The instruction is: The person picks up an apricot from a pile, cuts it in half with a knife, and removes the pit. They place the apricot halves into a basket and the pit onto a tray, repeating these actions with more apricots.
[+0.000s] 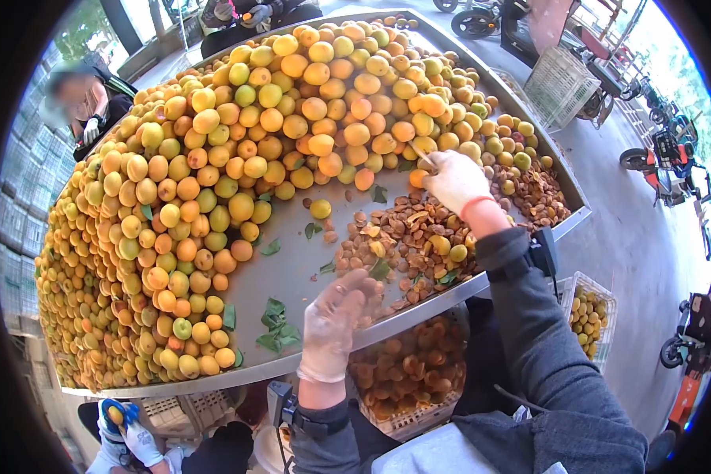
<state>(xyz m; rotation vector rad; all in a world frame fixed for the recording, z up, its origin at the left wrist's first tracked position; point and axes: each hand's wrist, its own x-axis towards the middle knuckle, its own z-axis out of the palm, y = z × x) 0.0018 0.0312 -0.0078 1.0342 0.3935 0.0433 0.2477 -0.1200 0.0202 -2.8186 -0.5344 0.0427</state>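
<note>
A large heap of yellow-orange apricots (292,103) covers much of a metal table (261,268). My right hand (457,183), in a white glove, reaches to the heap's near edge; its closed fingers grip a thin, pale stick-like tool (423,156) whose tip is against the fruit. Below that hand lies a spread of brown apricot pits (423,229), with bits of yellow fruit and leaves among them. My left hand (332,320), in a thin whitish glove, hovers over the table's front edge beside the pits. Its slightly blurred fingers are apart, with nothing visible in them.
Under the front edge stands a crate (407,367) of orange-brown fruit halves; another crate (588,316) of apricots is at right. Green leaves (276,325) lie on the table. Other people's gloved hands (126,430) work at lower left, and more people sit along the far side.
</note>
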